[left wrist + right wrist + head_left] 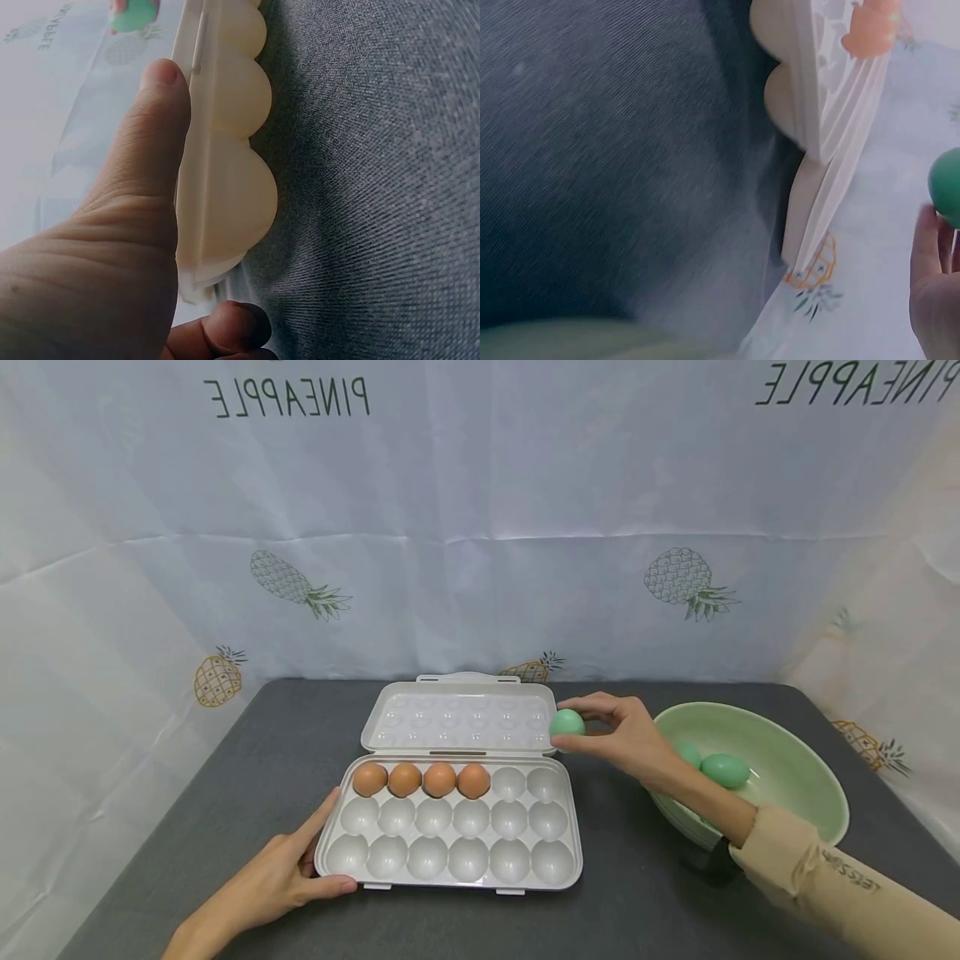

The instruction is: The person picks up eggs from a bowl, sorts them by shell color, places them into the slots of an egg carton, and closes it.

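Observation:
A white egg carton (471, 818) lies with its lid (459, 714) folded back on the dark table. Brown eggs (440, 779) fill the left four cups of its back row; the other cups hold nothing. My left hand (281, 868) holds the carton's front left corner, thumb (154, 127) along the front edge. Between thumb and fingers, my right hand (626, 735) pinches a green egg (566, 724) in the air, just right of the lid; the egg also shows in the right wrist view (946, 186). More green eggs (725, 770) lie in a pale green bowl (795, 777) beneath the right forearm.
The dark grey tabletop (630, 902) runs around the carton and bowl. A white curtain (480, 610) printed with pineapples hangs behind the table and along both sides. The bowl stands near the table's right side.

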The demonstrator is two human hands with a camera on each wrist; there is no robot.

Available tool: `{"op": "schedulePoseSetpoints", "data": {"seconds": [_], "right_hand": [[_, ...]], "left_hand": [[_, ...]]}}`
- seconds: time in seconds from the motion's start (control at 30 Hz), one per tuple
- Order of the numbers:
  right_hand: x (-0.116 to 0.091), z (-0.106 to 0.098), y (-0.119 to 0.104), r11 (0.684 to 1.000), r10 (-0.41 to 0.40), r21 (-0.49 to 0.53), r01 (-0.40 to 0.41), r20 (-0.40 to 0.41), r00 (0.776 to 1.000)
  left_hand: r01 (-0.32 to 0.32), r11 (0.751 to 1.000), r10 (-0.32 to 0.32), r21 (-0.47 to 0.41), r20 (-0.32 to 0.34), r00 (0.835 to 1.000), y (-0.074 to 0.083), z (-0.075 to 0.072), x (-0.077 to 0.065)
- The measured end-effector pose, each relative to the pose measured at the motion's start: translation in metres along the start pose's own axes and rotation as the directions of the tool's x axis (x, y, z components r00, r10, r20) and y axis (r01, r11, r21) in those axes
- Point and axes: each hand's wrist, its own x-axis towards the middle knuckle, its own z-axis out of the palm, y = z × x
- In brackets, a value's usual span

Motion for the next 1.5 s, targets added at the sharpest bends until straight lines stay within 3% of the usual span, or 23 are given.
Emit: {"op": "schedulePoseSetpoints", "data": {"seconds": [0.37,0.63,1.1,1.37,1.5], "right_hand": [[0.018,0.042,-0.008,0.989,-0.072,0.136,0.064,0.053,0.996],[0.035,0.084,-0.024,0.978,-0.085,0.202,0.056,0.139,0.987],[0.056,0.14,-0.046,0.976,-0.106,0.211,0.061,0.211,0.972],[0.06,0.168,-0.046,0.974,-0.138,0.211,0.084,0.258,0.956],[0.06,0.184,-0.045,0.965,-0.123,0.257,0.046,0.29,0.949]], "left_hand": [[0.01,1.0,-0.01,-0.01,0.007,1.0,-0.001,0.001,0.0],[0.001,1.0,-0.001,-0.005,0.006,1.0,-0.001,0.002,0.002],[0.008,1.0,-0.008,0.01,0.012,1.0,-0.001,0.001,0.002],[0.006,1.0,-0.006,0.014,0.023,1.0,-0.002,0.001,0.001],[-0.008,1.0,0.007,0.019,0.017,1.0,-0.003,0.001,0.002]]}}
